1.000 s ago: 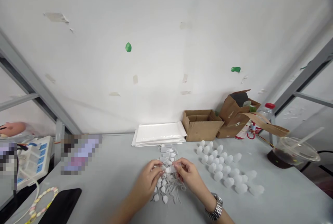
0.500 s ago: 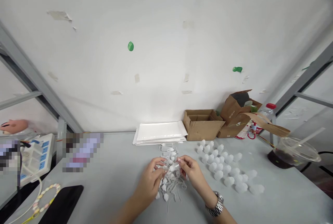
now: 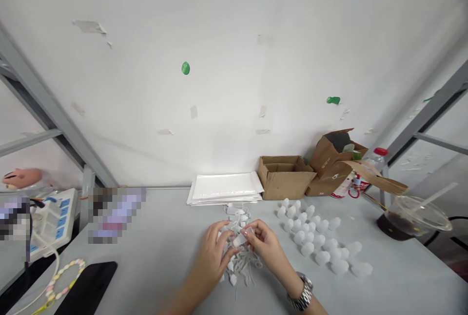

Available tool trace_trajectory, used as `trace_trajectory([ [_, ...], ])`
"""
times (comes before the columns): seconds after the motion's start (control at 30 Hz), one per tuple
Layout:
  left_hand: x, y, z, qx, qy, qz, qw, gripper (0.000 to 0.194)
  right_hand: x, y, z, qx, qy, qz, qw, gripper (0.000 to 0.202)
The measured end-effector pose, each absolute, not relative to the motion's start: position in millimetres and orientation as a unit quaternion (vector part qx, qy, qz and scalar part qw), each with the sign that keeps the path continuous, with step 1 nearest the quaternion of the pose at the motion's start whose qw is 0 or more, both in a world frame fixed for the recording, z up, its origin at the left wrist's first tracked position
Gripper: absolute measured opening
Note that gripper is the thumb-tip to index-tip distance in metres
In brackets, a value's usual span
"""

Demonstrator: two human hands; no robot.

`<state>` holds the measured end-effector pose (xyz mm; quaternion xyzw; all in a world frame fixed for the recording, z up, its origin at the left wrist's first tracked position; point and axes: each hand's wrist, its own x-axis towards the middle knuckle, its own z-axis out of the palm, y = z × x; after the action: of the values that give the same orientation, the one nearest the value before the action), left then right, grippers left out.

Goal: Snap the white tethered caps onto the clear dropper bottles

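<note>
Between my two hands is a small white cylinder [image 3: 240,240] with a clearer end, tilted up to the right; its exact kind I cannot make out. My right hand [image 3: 263,243] pinches the clearer end between thumb and fingers. At the lower left end, the thumb and index finger of my left hand [image 3: 214,251] close around the white part. Under both hands lies a heap of white cords with small plug-like ends [image 3: 243,267], partly hidden by the fingers. Right of my right hand, several frosted white bulb-shaped caps [image 3: 319,242] stand or lie in loose rows.
White padded envelopes [image 3: 226,187] are stacked against the wall, beside an open cardboard box [image 3: 287,178] and a brown paper bag [image 3: 327,171]. A lidded cup of dark drink [image 3: 398,225] stands far right. A black phone [image 3: 87,288], bead bracelet [image 3: 60,288] and power strip [image 3: 66,220] lie left.
My left hand's thumb and index finger have moved right, around the cylinder's white end. My right hand has tilted it slightly and sits a little lower. The view has shifted slightly.
</note>
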<state>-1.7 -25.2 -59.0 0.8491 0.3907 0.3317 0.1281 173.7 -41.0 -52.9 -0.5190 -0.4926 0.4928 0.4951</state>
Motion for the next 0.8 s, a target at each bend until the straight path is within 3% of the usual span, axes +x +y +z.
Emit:
trace_trajectory([
  [0.2,0.7,-27.4,-55.6,0.87,0.357,0.32,0.11,0.014,173.1,-43.2,-55.3,-0.496,-0.516,0.511,0.476,0.038],
  [0.47,-3.8,-31.1,-51.1,0.859,0.363,0.296,0.208,0.017,171.9,-47.1,-61.0,-0.477,-0.545,0.505,0.469,0.031],
  [0.63,-6.9,-26.0,-52.2,0.829,0.383,0.301,0.274,0.026,175.7,-50.9,-53.3,-0.467,-0.613,0.441,0.46,0.022],
  [0.8,-8.6,-25.0,-47.8,0.838,0.385,0.298,0.248,0.024,175.3,-48.9,-54.7,-0.498,-0.601,0.458,0.425,0.03],
])
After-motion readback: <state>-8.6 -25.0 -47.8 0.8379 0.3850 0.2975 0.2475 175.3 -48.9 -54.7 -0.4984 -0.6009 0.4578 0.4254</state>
